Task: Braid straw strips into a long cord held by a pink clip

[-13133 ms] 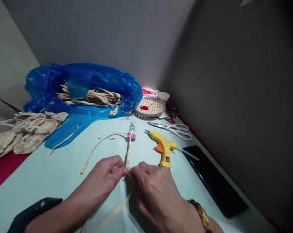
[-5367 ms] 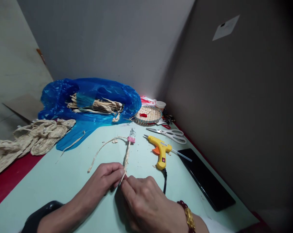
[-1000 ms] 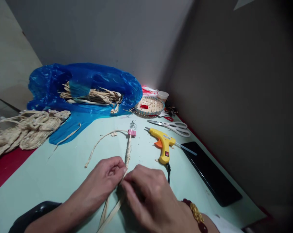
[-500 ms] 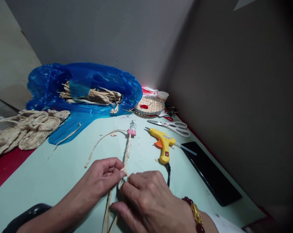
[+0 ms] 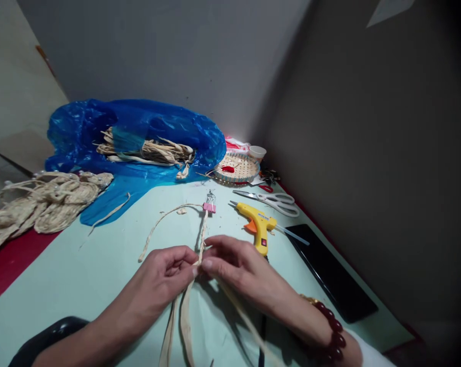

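At the centre of the frame, the braid (image 5: pixel 204 235) is pinched by the left hand (image 5: pixel 163 272) and right hand (image 5: pixel 245 265), presumably so that it is tensioned against the pink clip (image 5: pixel 209 208).

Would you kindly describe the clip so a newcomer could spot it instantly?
On the pale green tabletop, find the yellow glue gun. Left of its nozzle, clamped on the braid, sits the wire-handled clip; no neighbour shares its pink colour.

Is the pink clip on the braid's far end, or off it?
On: the pink clip covers the far end of the braid, which runs from there down to the left hand and right hand.
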A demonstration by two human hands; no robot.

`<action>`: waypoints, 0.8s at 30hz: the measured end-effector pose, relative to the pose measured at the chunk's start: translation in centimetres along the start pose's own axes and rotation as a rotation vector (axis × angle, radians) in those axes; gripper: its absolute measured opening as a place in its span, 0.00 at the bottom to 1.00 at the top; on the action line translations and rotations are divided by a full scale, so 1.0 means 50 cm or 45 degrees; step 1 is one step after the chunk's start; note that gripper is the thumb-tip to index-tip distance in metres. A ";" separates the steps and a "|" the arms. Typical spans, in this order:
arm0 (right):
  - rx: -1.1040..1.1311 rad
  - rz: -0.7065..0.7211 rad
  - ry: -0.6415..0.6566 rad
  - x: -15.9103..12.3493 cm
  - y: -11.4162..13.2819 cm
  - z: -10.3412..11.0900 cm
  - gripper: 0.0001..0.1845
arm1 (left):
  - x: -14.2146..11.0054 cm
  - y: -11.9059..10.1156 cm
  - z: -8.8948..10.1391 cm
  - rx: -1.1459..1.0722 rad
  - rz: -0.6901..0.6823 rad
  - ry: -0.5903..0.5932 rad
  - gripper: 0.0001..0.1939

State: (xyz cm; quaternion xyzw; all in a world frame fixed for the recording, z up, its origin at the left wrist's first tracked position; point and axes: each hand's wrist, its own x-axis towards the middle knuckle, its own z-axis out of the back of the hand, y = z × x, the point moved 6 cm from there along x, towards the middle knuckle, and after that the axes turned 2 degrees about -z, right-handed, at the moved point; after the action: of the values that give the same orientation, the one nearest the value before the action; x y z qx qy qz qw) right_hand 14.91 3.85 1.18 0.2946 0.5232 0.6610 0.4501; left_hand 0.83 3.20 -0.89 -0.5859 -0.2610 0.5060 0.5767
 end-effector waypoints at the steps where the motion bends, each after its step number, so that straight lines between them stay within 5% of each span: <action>1: 0.129 -0.050 0.121 0.002 -0.008 -0.020 0.10 | 0.000 0.000 -0.001 0.018 -0.015 0.003 0.10; 4: 0.251 -0.135 0.200 0.006 -0.023 -0.047 0.12 | 0.000 -0.003 -0.003 0.126 -0.042 -0.005 0.11; 9: -0.047 -0.069 -0.015 0.007 -0.016 -0.026 0.13 | -0.006 -0.001 -0.003 0.379 -0.014 -0.071 0.13; 17: -0.045 -0.034 -0.174 -0.007 -0.010 -0.023 0.14 | -0.034 -0.021 0.003 0.519 -0.119 -0.156 0.17; 24: 0.197 0.001 -0.034 -0.003 -0.006 -0.032 0.16 | -0.061 -0.025 -0.042 0.722 -0.423 -0.293 0.13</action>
State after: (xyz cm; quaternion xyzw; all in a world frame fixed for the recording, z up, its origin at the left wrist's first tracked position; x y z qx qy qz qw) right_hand 13.69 3.05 0.47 0.3375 0.5666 0.6146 0.4328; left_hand 1.99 -0.13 0.80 -0.2910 -0.2653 0.5203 0.7577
